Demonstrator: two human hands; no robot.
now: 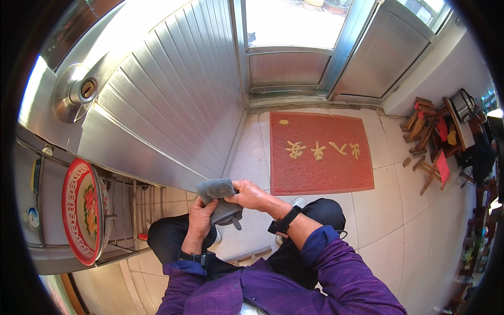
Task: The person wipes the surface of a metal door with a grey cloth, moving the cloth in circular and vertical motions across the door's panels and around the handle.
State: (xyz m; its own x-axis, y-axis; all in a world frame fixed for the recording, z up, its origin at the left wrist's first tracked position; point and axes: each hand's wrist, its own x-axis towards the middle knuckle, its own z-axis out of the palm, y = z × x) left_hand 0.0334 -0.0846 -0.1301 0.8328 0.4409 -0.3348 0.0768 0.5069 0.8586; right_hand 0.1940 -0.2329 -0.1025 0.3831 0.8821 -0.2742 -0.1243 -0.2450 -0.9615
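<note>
A grey cloth (220, 205), bunched and partly folded, hangs between my two hands above my knees. My left hand (199, 216) grips its left side, thumb pressed on the fabric. From the right, my right hand (247, 193) pinches the upper part of the cloth. A short loop or corner of it dangles at the lower right. Just beyond and left of my hands stands the lower edge of a silvery ribbed metal door (173, 89), apart from the cloth. A round door knob with a keyhole (87, 90) sits on it at the upper left.
A red mat (321, 152) with yellow characters lies on the tiled floor ahead. To the left, a red-rimmed floral tray (71, 210) stands against a metal rack (126, 210). Wooden folding stools (420, 123) stand at the right wall. A glazed metal door (291, 68) is at the back.
</note>
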